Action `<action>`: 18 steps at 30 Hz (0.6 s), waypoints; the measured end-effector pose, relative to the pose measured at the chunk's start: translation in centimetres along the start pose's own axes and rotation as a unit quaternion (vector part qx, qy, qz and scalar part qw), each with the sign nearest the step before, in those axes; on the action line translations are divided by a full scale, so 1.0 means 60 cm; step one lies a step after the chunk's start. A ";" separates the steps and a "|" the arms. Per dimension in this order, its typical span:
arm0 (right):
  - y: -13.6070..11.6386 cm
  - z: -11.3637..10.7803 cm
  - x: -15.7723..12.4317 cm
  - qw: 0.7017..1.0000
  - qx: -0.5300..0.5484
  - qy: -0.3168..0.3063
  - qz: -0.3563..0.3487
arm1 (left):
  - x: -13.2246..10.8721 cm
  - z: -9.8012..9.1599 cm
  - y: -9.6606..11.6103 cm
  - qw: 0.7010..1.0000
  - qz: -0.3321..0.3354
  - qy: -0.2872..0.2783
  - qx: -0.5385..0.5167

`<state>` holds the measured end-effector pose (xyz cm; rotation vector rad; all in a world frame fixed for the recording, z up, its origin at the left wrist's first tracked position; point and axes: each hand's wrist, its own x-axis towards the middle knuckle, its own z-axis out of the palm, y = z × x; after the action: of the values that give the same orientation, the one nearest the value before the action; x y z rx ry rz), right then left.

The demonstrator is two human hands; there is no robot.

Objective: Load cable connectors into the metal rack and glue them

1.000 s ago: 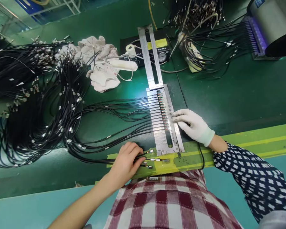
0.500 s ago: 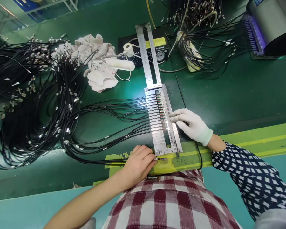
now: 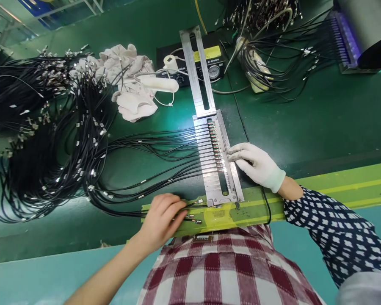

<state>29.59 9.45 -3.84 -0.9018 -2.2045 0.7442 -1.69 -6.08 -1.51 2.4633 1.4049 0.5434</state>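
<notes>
My bare left hand [image 3: 163, 219] is curled over several black cables [image 3: 131, 214] at the table's front edge. Their metal connector ends [image 3: 197, 221] stick out to the right of its fingers, fanned apart. A slotted metal fixture [image 3: 209, 192] lies just beyond. Black cables sit side by side in its grooves, their stripped, coloured ends [image 3: 214, 142] showing over the long slot. My right hand [image 3: 257, 166], in a white glove, holds the fixture's right bar between its fingers and thumb. The fixture's hinged frame [image 3: 193, 63] is swung back, away from me.
A large heap of black cables [image 3: 51, 169] covers the left side. White cloth [image 3: 135, 106] and a white handheld tool [image 3: 160, 84] lie behind. A black control box [image 3: 217, 63] with a gauge stands at the back. More cables [image 3: 257, 72] lead to a purple-lit machine [image 3: 349, 38].
My left hand has drawn back to the left, and several connector ends now show spread beyond its fingers. My right hand stays on the fixture.
</notes>
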 end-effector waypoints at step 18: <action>-0.011 -0.010 -0.015 0.998 0.016 0.010 0.052 | 0.146 0.044 -0.011 0.993 0.083 0.028 -0.079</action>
<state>30.30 8.51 -3.29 -1.0092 -2.1359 0.8124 3.00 1.73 -2.43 2.4665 1.1355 0.7335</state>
